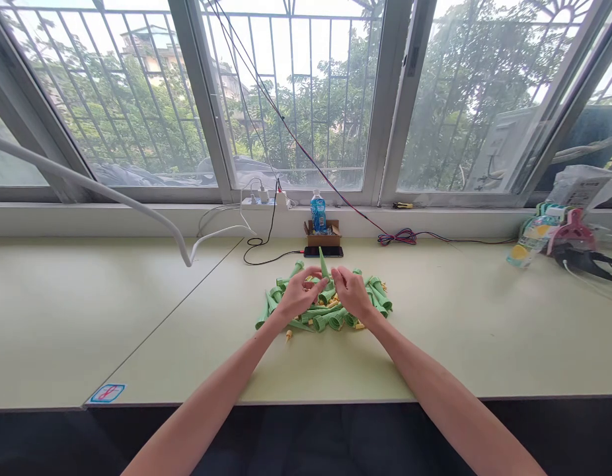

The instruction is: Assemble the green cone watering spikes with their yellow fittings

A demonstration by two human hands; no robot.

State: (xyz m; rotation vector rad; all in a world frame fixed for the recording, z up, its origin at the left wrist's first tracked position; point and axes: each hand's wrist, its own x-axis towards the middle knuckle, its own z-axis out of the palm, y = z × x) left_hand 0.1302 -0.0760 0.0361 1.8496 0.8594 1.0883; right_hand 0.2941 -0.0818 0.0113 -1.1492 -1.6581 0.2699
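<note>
My left hand (297,295) pinches a green plastic watering spike (322,262), its narrow tip pointing up and away from me. Close beside it, my right hand (352,291) has its fingers curled together near the spike's lower end; what they hold, if anything, is hidden. Under and around both hands lies a pile of similar green spikes (337,320), several with their threaded open ends facing me. Small yellow plastic pieces (332,302) are mixed in among them. One yellow nozzle-like piece (289,336) lies apart at the pile's front left.
Behind the pile are a phone (330,252) on a cable and a small cardboard box (316,240) with a blue bottle (318,211). A bundled cable (398,237) lies to the right. A white tube (137,210) crosses the left side. Another bottle (533,242) lies far right.
</note>
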